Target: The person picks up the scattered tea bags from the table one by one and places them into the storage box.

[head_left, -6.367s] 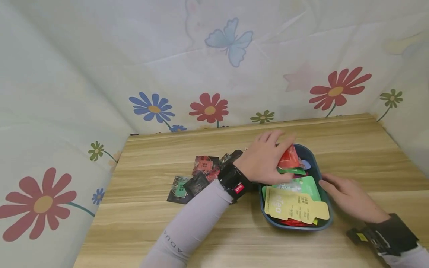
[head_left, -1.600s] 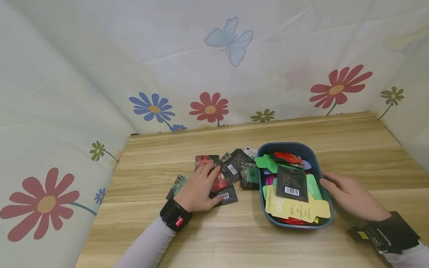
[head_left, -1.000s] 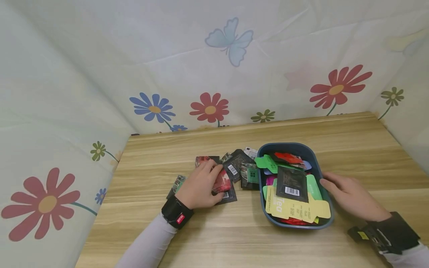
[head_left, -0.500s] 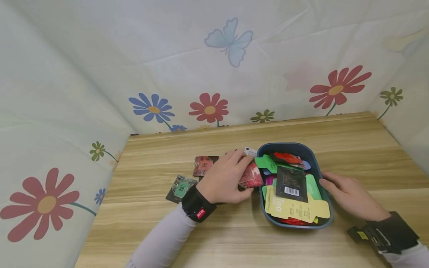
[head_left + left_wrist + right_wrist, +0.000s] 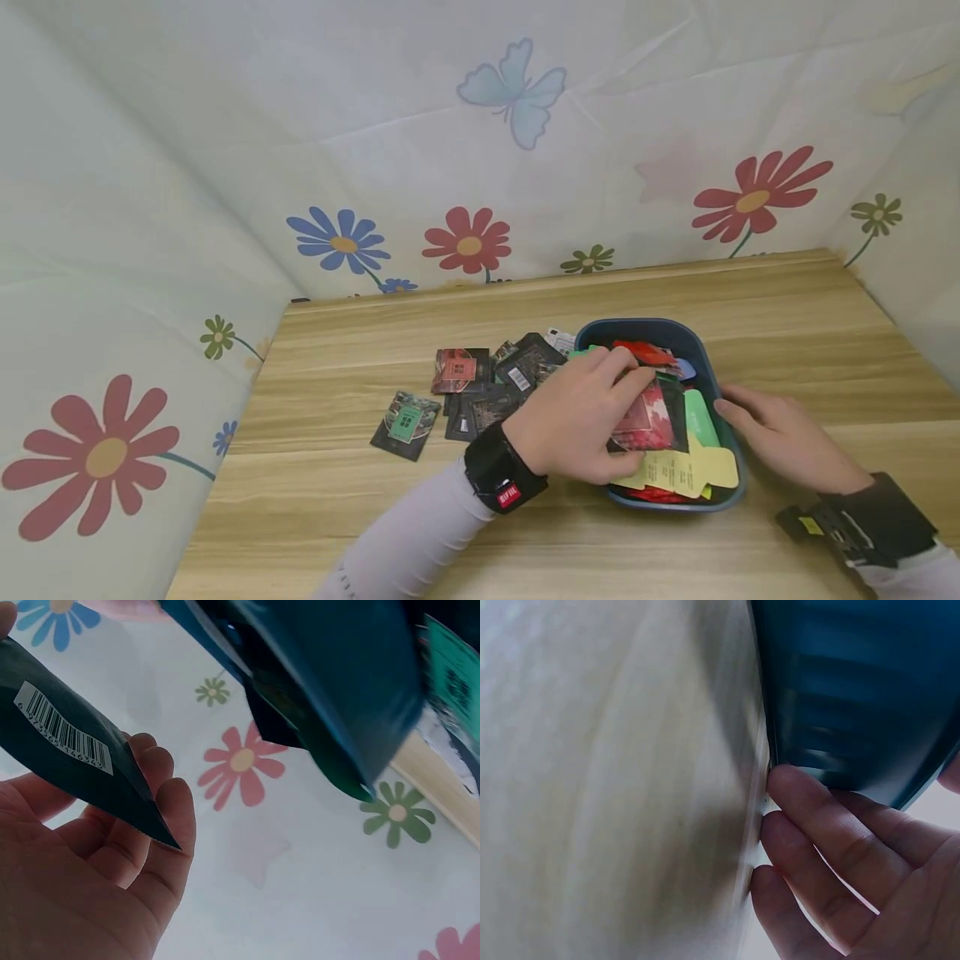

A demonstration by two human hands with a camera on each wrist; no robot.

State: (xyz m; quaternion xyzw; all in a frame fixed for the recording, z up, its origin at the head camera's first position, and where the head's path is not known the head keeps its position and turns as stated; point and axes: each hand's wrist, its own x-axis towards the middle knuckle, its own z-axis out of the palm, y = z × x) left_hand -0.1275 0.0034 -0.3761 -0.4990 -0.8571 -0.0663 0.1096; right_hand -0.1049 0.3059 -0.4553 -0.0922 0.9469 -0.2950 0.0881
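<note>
My left hand point(image 5: 581, 417) pinches a sachet with a red front point(image 5: 651, 419) over a dark blue plastic bin point(image 5: 723, 493). In the left wrist view, this sachet point(image 5: 45, 761) shows its dark back and a white barcode between thumb and fingers. Beneath it the bin holds green and yellow flattened cartons point(image 5: 712, 467) and red packets point(image 5: 647, 351), partly hidden by the hand. My right hand point(image 5: 795, 446) rests against the bin's right side. Its extended fingers point(image 5: 840, 840) touch the lower wall in the right wrist view.
Left of the bin lie several dark sachets, among them a green-labelled one point(image 5: 405, 425), a red-labelled one point(image 5: 459, 370) and one with a barcode point(image 5: 519, 375). All are on the wooden table point(image 5: 300, 517). Printed cloth walls point(image 5: 375, 125) surround the table.
My left hand has picked the red sachet out of the pile and carried it right, over the bin. The right hand has stayed at the bin's side.
</note>
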